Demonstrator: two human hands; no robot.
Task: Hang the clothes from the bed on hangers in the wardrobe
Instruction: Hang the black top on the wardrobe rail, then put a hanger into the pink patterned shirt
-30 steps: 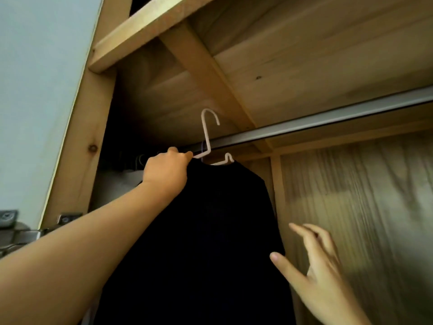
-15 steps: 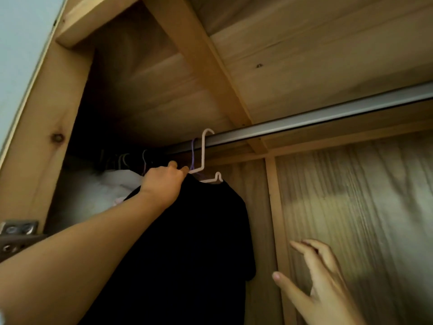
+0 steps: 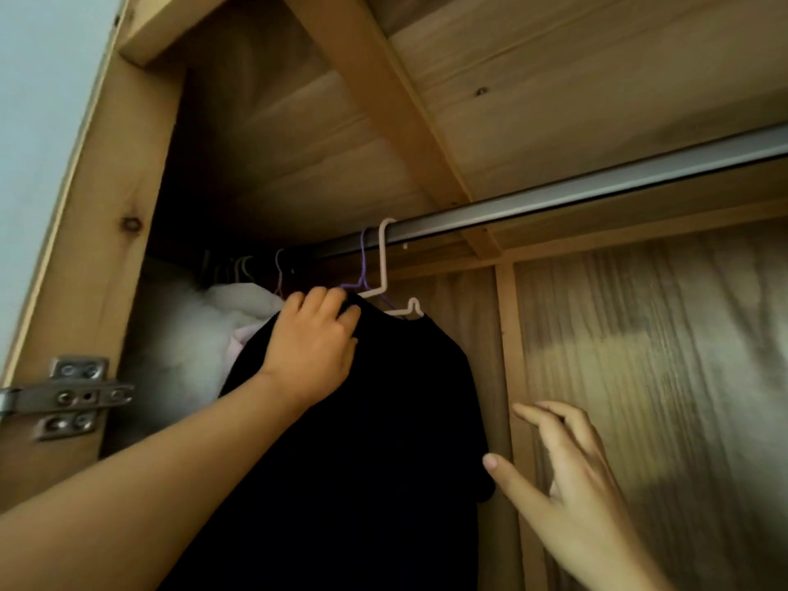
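A black garment (image 3: 383, 420) hangs on a white hanger (image 3: 383, 266) whose hook sits over the grey wardrobe rail (image 3: 597, 194). My left hand (image 3: 315, 347) is at the garment's left shoulder, fingers curled over the hanger arm and the cloth near the neck. My right hand (image 3: 571, 471) hovers with spread, relaxed fingers just right of the garment's sleeve, holding nothing. A purple hanger (image 3: 362, 270) hangs on the rail just behind the white one.
Further left on the rail hang several more hangers (image 3: 243, 266) and a white fluffy garment (image 3: 200, 334). The wardrobe's wooden side wall with a metal hinge (image 3: 68, 394) is at left. A wooden back panel (image 3: 661, 377) fills the right.
The hanger's hook came down from above the rail and now sits on it. My left hand moved with it. My right hand stayed open beside the garment.
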